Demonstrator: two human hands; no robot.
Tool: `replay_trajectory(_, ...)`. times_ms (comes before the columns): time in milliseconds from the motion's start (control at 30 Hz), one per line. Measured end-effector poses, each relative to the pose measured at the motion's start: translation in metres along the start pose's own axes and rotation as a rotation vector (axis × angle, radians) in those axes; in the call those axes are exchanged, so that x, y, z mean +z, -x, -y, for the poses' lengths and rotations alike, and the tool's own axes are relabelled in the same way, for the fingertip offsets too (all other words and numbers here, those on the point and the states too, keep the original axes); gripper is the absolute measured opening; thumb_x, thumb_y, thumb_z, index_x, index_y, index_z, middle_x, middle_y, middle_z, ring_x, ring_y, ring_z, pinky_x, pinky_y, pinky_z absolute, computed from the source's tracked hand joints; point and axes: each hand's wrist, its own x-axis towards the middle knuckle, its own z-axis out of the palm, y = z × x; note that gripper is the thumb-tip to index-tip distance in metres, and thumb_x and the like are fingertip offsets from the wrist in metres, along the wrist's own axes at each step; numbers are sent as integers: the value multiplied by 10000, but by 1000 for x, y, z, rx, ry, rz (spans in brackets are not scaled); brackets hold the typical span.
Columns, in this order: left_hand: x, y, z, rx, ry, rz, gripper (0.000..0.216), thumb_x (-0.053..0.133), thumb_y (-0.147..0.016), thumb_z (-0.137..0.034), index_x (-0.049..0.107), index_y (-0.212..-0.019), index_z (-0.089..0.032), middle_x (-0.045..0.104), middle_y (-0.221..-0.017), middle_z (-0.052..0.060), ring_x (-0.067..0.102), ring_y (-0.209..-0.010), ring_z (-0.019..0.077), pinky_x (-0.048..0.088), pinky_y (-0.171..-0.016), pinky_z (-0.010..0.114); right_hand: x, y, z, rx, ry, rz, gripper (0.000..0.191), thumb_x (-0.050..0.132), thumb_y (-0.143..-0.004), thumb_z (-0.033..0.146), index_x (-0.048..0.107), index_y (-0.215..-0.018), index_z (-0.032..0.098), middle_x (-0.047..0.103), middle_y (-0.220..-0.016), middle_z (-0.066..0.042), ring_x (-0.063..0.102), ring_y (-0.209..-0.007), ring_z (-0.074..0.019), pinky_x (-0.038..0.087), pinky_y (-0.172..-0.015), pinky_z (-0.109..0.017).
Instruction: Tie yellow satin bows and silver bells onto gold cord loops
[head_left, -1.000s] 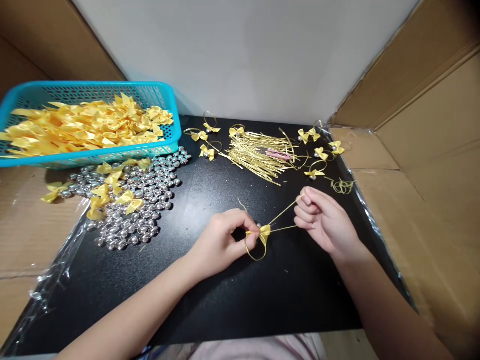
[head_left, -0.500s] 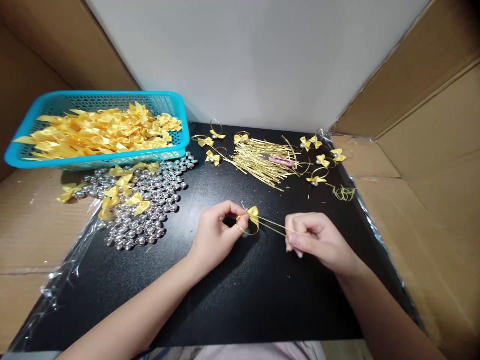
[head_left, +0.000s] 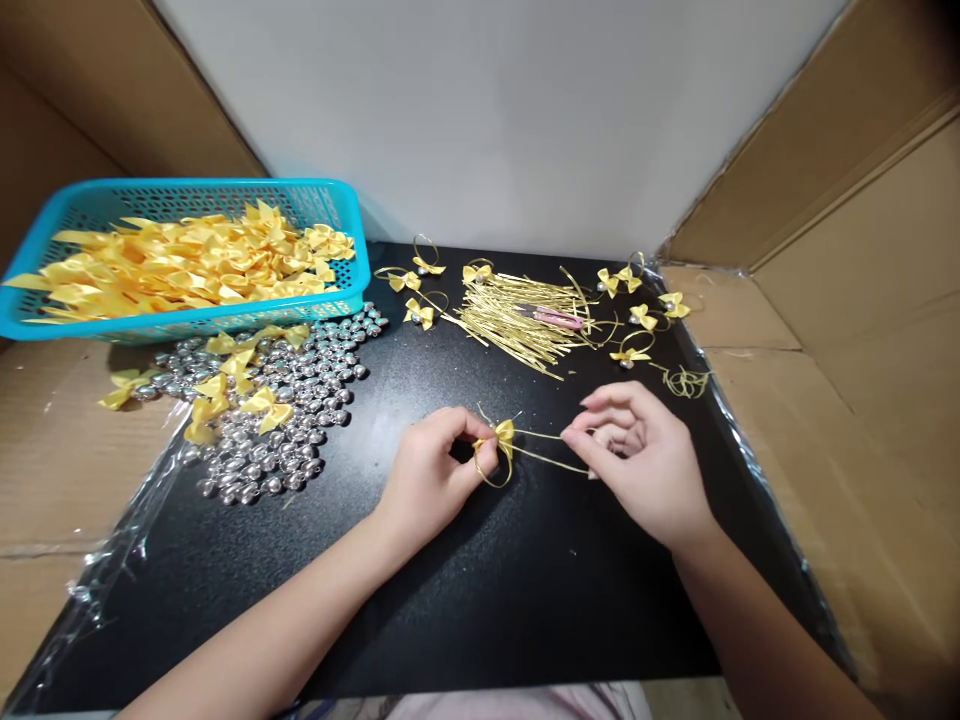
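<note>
Between the thumb and fingers of my left hand [head_left: 435, 465] is a yellow ribbon bow [head_left: 505, 433], held just above the black tabletop. A loop of gold cord hangs below the bow. Two strands of thin gold cord [head_left: 546, 456] run from the bow to my right hand [head_left: 645, 460]. That hand pinches the upper strand between thumb and forefinger, its other fingers curled near the lower strand. Whether a bell or bead sits in the bow is hidden by the left fingertips.
A turquoise basket [head_left: 363, 240] of yellow bows stands back left, beside a pile of silver beads [head_left: 259, 460] with loose bows. Gold cord pieces [head_left: 510, 320], with a pink-handled tool [head_left: 556, 318] on them, lie at the back among several looped bows [head_left: 643, 317]. Cardboard walls flank the table.
My right hand has turned and its fingers have lifted and loosened, now pinching the cord nearer its thumb tip. The two strands have spread apart. My left hand keeps its hold on the bow.
</note>
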Motion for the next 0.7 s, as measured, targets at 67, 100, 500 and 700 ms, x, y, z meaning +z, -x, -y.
replay_trajectory(67, -1, 0, 0, 44, -31, -20, 63, 633, -815, -175, 642, -753, -173, 718, -720, 27, 662, -657, 152, 495, -614, 253, -1, -2, -1, 71, 69, 146, 245, 740, -762, 302, 604, -937, 197, 665, -676, 6, 503, -475, -85, 411, -441, -214)
replay_trajectory(100, -1, 0, -1, 70, -43, -28, 64, 630, -817, -172, 639, -754, -174, 716, -722, 28, 662, -661, 152, 496, -616, 254, -1, -3, -2, 98, 109, 235, 221, 714, -787, 312, 618, -945, 192, 653, -646, 11, 484, -473, -85, 392, -450, -219)
replay_trajectory(500, -2, 1, -10, 400, -122, -132, 118, 634, -807, -68, 597, -792, -179, 703, -727, 29, 661, -689, 141, 534, -648, 247, 4, 1, -1, -532, 649, -273, 98, 702, -788, 229, 707, -882, 202, 636, -1005, -97, 553, -960, -270, 426, -861, -461)
replay_trajectory(700, -1, 2, -12, 466, -96, -154, 149, 656, -790, -43, 586, -800, -174, 697, -727, 31, 656, -681, 139, 539, -650, 257, 15, 4, -3, -543, 493, -137, 126, 718, -789, 194, 718, -913, 216, 671, -944, -67, 587, -929, -236, 445, -849, -422)
